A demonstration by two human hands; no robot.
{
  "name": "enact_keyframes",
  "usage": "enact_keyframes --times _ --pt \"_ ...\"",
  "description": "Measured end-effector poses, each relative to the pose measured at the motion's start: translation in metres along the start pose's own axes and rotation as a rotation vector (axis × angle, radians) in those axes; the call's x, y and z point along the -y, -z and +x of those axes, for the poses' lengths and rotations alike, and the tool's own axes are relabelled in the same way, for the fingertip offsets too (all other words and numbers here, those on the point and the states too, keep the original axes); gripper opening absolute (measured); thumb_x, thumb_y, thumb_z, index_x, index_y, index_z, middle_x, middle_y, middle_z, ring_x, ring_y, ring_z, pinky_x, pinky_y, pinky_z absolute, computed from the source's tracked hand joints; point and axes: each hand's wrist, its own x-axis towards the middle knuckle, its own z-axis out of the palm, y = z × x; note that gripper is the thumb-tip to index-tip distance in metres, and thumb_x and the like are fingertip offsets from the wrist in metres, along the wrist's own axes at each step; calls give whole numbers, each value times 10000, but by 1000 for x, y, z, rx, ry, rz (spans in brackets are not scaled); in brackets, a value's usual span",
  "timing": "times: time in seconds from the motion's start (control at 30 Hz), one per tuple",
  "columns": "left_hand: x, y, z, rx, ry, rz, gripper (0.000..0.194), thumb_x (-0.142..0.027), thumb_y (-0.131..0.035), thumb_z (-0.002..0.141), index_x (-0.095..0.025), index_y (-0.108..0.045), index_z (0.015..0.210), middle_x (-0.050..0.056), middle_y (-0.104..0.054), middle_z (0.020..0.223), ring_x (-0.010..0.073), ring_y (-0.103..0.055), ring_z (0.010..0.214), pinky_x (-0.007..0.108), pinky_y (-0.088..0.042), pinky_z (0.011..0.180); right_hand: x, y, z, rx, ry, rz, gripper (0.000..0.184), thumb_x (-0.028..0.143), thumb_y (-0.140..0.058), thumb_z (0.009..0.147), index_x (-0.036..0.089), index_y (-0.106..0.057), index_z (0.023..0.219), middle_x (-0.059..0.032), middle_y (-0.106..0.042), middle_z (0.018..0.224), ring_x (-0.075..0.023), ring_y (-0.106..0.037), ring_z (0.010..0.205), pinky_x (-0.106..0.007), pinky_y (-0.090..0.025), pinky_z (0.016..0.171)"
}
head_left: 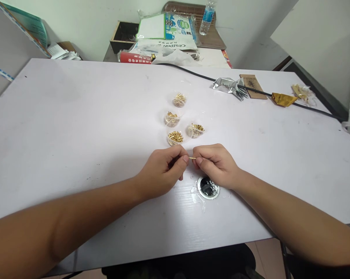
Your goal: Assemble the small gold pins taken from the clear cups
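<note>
A thin gold-coloured metal pin [192, 158] spans the small gap between my two hands. My left hand [165, 168] pinches one end of it between thumb and forefinger. At the other end, my right hand [217, 164] pinches with thumb against curled fingers. Just beyond the hands stands a small clear cup of gold pins [175, 137]. Close by are a second cup [195, 130] to the right, a third cup [172, 119] behind, and a fourth cup [179, 100] farthest back, each holding small gold metal pieces.
A round black table hole [208, 187] with a silver rim and clear tape lies below my right hand. A black cable [189, 72] crosses the back right, near silver foil [227, 85], cardboard [254, 86] and gold foil [283, 99]. Behind the table stands a water bottle [208, 17].
</note>
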Motion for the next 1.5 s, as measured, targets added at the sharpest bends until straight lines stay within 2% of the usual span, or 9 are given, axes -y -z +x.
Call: enact_keyframes --times 0.13,0.3,0.63,0.87,1.17,1.5 --pt "-1 -1 0 -6 -13 4 193 -233 -490 922 -163 -535 748 -44 -565 569 59 -495 504 170 -399 494 2 0 1 -14 -14 -45 233 129 -435 815 183 -438 589 51 -400 494 -70 -351 447 -200 -296 436" --pt "0 -1 0 -25 -32 29 182 -213 -510 908 -162 -540 736 -51 -558 564 43 -453 468 162 -383 476 3 2 3 6 -33 -73 226 134 -433 829 174 -481 612 46 -426 515 -71 -376 468 -195 -320 457" --pt "2 -2 1 -56 -44 75 185 -211 -520 888 -158 -530 711 -45 -548 555 41 -403 450 171 -355 462 1 5 3 71 -114 -26 187 150 -466 804 176 -467 618 44 -433 536 -71 -347 482 -197 -299 458" --pt "3 -2 0 -48 -45 109 158 -199 -507 894 -161 -561 750 -44 -568 571 46 -425 460 166 -361 465 2 9 5 156 -163 5 187 171 -449 849 168 -511 672 32 -474 580 -81 -396 516 -203 -343 491" --pt "3 -1 0 -46 -43 97 169 -188 -502 895 -165 -548 735 -54 -554 552 46 -427 451 165 -374 473 3 8 5 161 -209 51 190 179 -470 855 162 -523 674 34 -460 582 -80 -378 521 -203 -327 490" --pt "6 -1 0 -39 -69 135 155 -163 -490 900 -166 -557 760 -54 -579 573 51 -470 485 164 -396 509 3 8 7 171 -184 54 211 170 -453 877 162 -536 683 43 -449 574 -73 -379 510 -194 -333 486"
